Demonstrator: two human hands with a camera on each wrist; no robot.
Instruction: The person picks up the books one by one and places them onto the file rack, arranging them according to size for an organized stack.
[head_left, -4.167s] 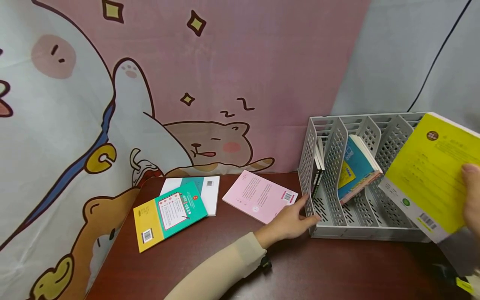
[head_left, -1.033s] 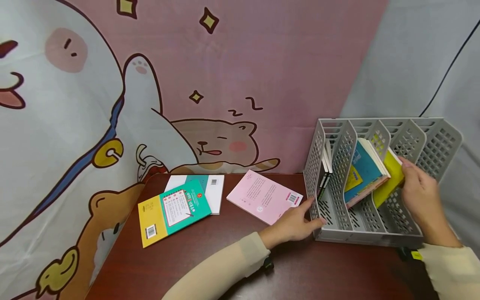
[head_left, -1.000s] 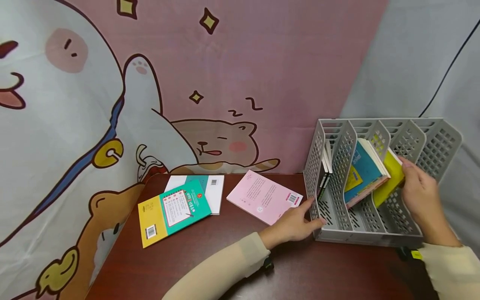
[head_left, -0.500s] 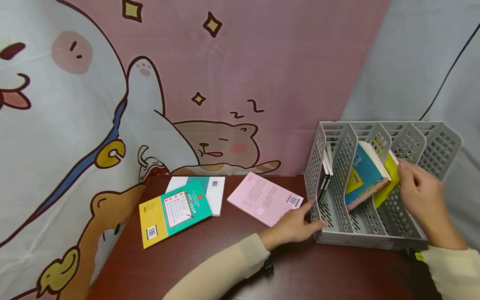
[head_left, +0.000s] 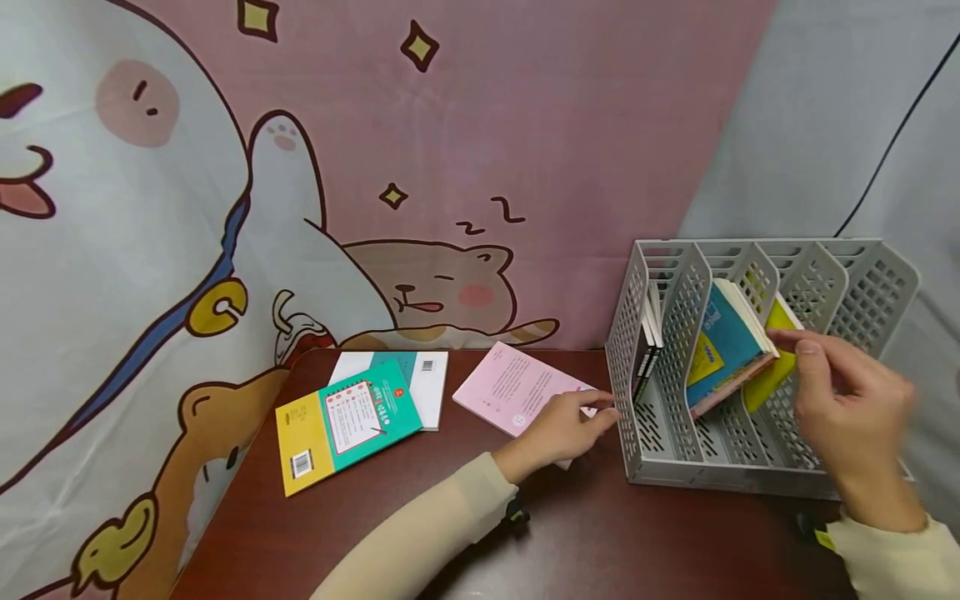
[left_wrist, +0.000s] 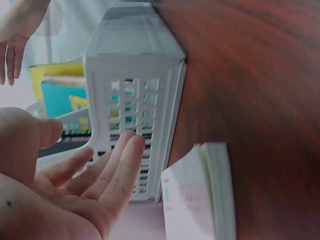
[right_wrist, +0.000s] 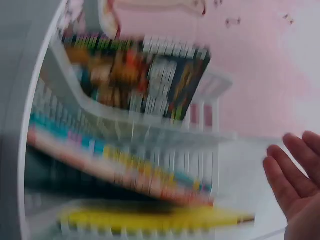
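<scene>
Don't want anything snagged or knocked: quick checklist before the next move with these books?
1. Right hand holding nothing: ok.
2. Yellow book inside the rack: ok, third compartment from the left.
3. Blue book upright: not ok, it leans in the second compartment.
4. Left hand clear of the rack: cannot tell, fingertips overlap its side wall in view.
5. White book uncovered: not ok, green-and-yellow book lies partly over it.

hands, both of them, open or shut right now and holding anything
Left hand: open, holding nothing, by the grey rack.
Right hand: open, holding nothing, near the yellow book.
</scene>
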